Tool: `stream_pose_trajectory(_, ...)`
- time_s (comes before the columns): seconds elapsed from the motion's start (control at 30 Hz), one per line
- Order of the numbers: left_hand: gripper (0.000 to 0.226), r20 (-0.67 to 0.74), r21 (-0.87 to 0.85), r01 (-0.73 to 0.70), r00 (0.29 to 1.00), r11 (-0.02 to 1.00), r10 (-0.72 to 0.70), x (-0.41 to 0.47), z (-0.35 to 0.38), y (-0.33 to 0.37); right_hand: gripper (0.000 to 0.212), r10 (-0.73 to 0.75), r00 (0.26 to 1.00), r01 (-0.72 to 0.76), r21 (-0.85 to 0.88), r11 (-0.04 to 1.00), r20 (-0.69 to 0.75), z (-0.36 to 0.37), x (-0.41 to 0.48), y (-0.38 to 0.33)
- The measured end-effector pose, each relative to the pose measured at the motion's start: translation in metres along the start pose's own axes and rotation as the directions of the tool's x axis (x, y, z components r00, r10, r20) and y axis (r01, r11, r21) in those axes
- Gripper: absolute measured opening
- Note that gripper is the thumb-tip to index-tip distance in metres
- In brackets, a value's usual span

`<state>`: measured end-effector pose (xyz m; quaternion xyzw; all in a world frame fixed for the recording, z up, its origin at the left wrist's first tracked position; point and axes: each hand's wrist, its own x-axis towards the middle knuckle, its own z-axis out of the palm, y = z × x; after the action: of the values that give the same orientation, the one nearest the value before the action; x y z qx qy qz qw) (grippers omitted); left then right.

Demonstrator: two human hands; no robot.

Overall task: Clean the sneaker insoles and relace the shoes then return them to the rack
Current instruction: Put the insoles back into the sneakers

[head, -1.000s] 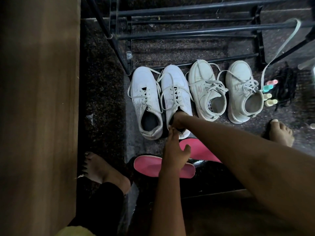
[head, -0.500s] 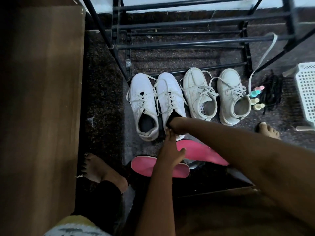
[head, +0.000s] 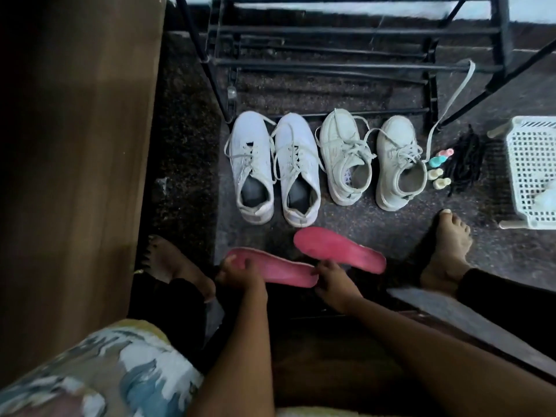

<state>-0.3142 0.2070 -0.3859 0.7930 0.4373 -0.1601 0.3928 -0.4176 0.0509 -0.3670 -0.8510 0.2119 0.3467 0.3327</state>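
- Withdrawn from the opening of the white sneakers (head: 296,176), the right hand (head: 332,279) has moved to the near insole (head: 272,270).
- Both hands grasp this insole, the left hand (head: 233,273) at one end and the right at the other, just in front of the white sneakers' heels.
- Lying loose, the second insole (head: 340,252) sits closer to those heels.
- Risk: held only by its ends, the thin insole may sag, fold or slip during cleaning.

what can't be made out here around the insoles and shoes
Head view only:
- White basket: cut off by the right edge; contents unclear.
- Pastel bits by the black laces: too small to identify.
- Left white sneaker: interior too dark to read.
- Right hand: its fingers meet both the near insole and far insole; grip unclear.
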Motion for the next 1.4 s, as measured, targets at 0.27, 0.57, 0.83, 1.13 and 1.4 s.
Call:
stream_pose_trajectory(0.27, 0.034, 0.38, -0.135, 0.236, 0.909, 0.962, -0.169, 0.012, 0.001, -0.014, 0.06, 0.099, 0.947, -0.042, -0.186, 0.982, 0.307, 0.02, 0.015, -0.019)
stream_pose_trajectory(0.57, 0.021, 0.296, -0.342, 0.087, 0.955, 0.936, 0.02, -0.002, -0.009, 0.004, 0.056, 0.042, 0.992, -0.054, 0.106, 0.993, 0.115, 0.011, 0.013, -0.024)
stream_pose_trajectory(0.83, 0.029, 0.343, -0.363, -0.117, 0.906, 0.925, 0.249, -0.053, -0.027, 0.051, 0.113, 0.009, 0.993, 0.008, 0.143, 0.99, -0.118, -0.021, -0.032, -0.03)
stream_pose_trajectory(1.13, 0.031, 0.58, -0.292, -0.273, 0.712, 0.916, 0.397, -0.094, 0.029, 0.112, 0.085, 0.082, 0.884, 0.04, 0.25, 0.967, -0.46, -0.083, -0.061, -0.016)
stream_pose_trajectory(1.4, 0.053, 0.678, -0.108, -0.787, 0.389, 0.608, 0.624, -0.115, 0.09, 0.119, 0.066, 0.356, 0.72, -0.185, 0.329, 0.926, -0.596, -0.129, -0.074, 0.01)
